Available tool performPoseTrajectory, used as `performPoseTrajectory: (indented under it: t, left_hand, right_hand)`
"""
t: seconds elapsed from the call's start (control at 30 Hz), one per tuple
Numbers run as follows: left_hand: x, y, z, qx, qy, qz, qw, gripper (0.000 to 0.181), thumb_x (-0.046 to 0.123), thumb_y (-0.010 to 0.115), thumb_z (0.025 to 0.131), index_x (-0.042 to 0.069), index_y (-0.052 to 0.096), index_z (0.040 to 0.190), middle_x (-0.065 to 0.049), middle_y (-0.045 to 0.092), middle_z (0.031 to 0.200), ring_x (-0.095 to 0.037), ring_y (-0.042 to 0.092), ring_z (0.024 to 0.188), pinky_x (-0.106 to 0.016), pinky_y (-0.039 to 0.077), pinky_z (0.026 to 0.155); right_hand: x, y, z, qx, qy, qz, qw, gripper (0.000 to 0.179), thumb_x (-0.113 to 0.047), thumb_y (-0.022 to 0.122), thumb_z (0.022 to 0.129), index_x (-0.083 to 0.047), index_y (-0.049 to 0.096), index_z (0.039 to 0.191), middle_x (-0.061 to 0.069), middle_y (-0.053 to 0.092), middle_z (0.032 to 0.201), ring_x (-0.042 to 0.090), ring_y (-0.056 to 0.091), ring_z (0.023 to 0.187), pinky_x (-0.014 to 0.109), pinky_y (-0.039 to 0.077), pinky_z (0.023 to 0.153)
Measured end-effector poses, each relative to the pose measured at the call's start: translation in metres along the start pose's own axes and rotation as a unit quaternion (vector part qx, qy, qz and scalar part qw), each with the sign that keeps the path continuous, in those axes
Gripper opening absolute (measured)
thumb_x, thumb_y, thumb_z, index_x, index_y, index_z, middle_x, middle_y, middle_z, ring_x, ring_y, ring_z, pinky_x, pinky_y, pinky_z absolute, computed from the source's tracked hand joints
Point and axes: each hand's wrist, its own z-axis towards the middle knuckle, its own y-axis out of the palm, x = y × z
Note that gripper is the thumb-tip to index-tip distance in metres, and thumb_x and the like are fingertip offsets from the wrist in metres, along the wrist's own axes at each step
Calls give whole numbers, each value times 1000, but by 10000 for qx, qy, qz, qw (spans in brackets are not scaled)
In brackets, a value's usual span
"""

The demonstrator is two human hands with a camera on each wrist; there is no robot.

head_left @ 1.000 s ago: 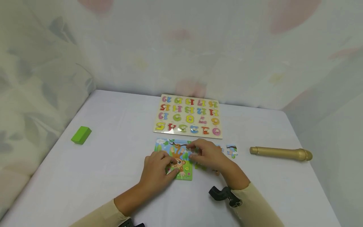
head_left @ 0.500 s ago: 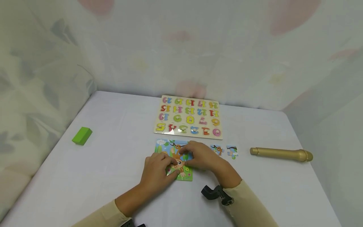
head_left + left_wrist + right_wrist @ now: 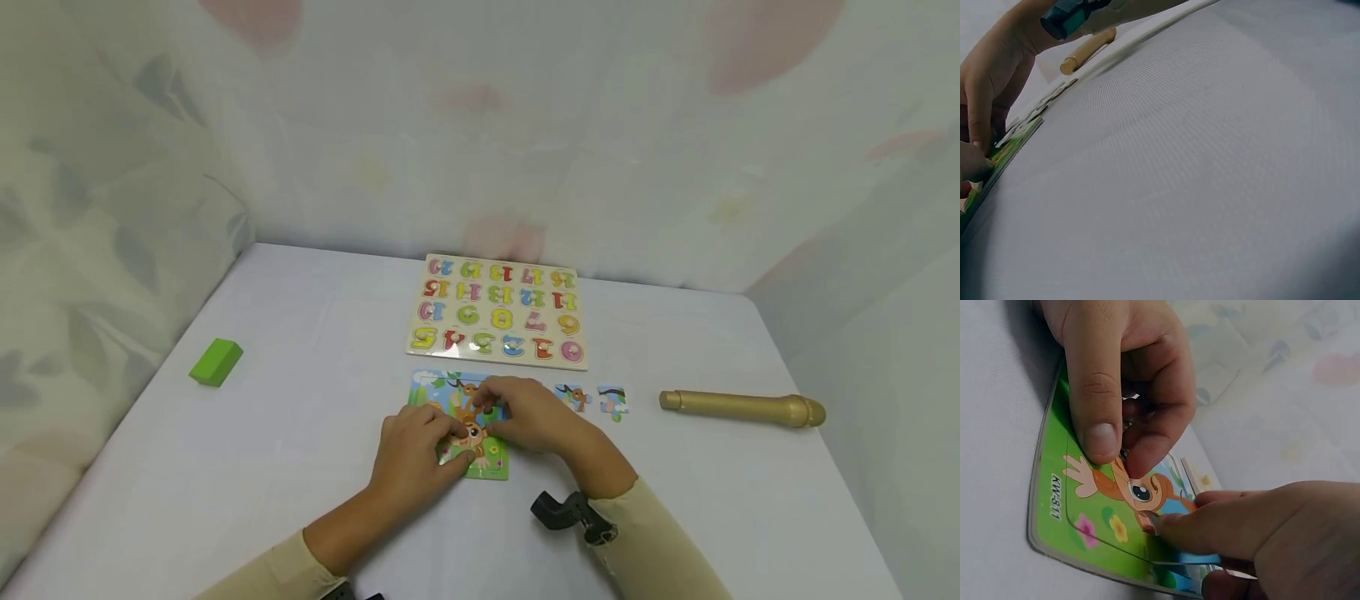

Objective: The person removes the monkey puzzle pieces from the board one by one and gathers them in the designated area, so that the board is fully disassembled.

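Observation:
A small jigsaw board with a cartoon monkey picture (image 3: 492,464) lies on the white table in the head view. My left hand (image 3: 417,450) rests over its left part, thumb and bent fingertips pressing on the picture, as the right wrist view also shows. From the right side my right hand (image 3: 532,412) pinches a puzzle piece at the board, its thumb (image 3: 1188,531) beside the monkey's ear. Most of that piece is hidden by the fingers. To the right of this hand lie two loose puzzle pieces, one with a small monkey (image 3: 573,397) and one with a branch (image 3: 613,402).
Just behind the jigsaw stands out a wooden number board (image 3: 497,313), lying flat. A green block (image 3: 216,362) is at the far left of the table. Toward the right lies a gold-coloured stick with a knobbed end (image 3: 741,408). Patterned cloth walls (image 3: 480,150) border the table.
My right hand has shifted left, from the board's right edge onto the picture, uncovering the small-monkey piece. The left hand has stayed in place on the board.

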Motion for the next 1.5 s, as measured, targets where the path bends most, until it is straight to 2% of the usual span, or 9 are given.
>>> performPoseTrajectory:
  t: [0.2, 0.4, 0.8, 0.97, 1.17, 1.3, 1.4, 1.5]
  left_hand:
    - [2, -2, -1, -53, -105, 15, 9999, 28, 37, 96, 74, 26, 78, 93, 14, 56, 83, -9, 48, 83, -37, 36, 77]
    - [4, -2, 0, -89, -111, 28, 9999, 27, 36, 96, 75, 26, 78, 93, 14, 56, 83, -10, 49, 83, -38, 37, 77]
    - [2, 0, 1, -13, -37, -5, 10000, 29, 37, 97, 73, 27, 78, 93, 15, 55, 81, -11, 50, 83, -38, 36, 76]
    - [1, 1, -1, 31, 29, 61, 10000, 29, 36, 97, 73, 27, 79, 94, 15, 56, 82, -11, 50, 83, -39, 37, 76]
    - [2, 1, -1, 6, 20, 37, 10000, 28, 35, 96, 74, 27, 78, 93, 14, 57, 84, -11, 50, 84, -39, 37, 77]
    - [1, 1, -1, 14, 13, 79, 10000, 27, 34, 96, 74, 27, 78, 93, 15, 57, 84, -11, 50, 84, -39, 37, 77]
    - [1, -1, 0, -5, -11, 79, 10000, 27, 33, 96, 74, 27, 78, 93, 15, 56, 84, -11, 50, 84, -40, 37, 78]
    - [2, -1, 0, -97, -73, 50, 9999, 26, 34, 95, 76, 26, 78, 94, 15, 55, 84, -12, 50, 85, -40, 38, 79]
  right_hand:
    - [1, 0, 0, 106, -168, 339, 9992, 17, -10, 75, 100, -19, 69, 114, -8, 70, 99, 10, 61, 84, 32, 51, 76]
    - [5, 0, -2, 198, -204, 517, 9983, 18, -10, 75, 100, -20, 69, 114, -8, 70, 99, 10, 59, 80, 31, 51, 73]
    - [13, -14, -14, 356, 41, 825, 9959, 18, -10, 72, 99, -19, 71, 114, -6, 70, 100, 14, 57, 76, 30, 48, 68]
    - [19, -21, -25, 413, 140, 879, 9952, 17, -9, 71, 98, -17, 71, 113, -8, 67, 97, 15, 54, 73, 29, 46, 63]
    - [30, -28, -44, 507, 469, 978, 9928, 15, -9, 70, 99, -20, 71, 110, -7, 67, 96, 16, 54, 73, 29, 46, 60]
    - [40, -33, -56, 435, 723, 1276, 9882, 15, -8, 68, 101, -20, 70, 111, -2, 67, 98, 16, 55, 61, 30, 48, 51]
    - [47, -36, -65, 427, 855, 1356, 9861, 15, -8, 68, 101, -19, 69, 111, 0, 66, 97, 17, 56, 58, 31, 49, 51]
    - [55, -40, -74, 563, 884, 1045, 9890, 15, -9, 71, 100, -21, 70, 108, -4, 67, 95, 17, 56, 68, 30, 48, 60]
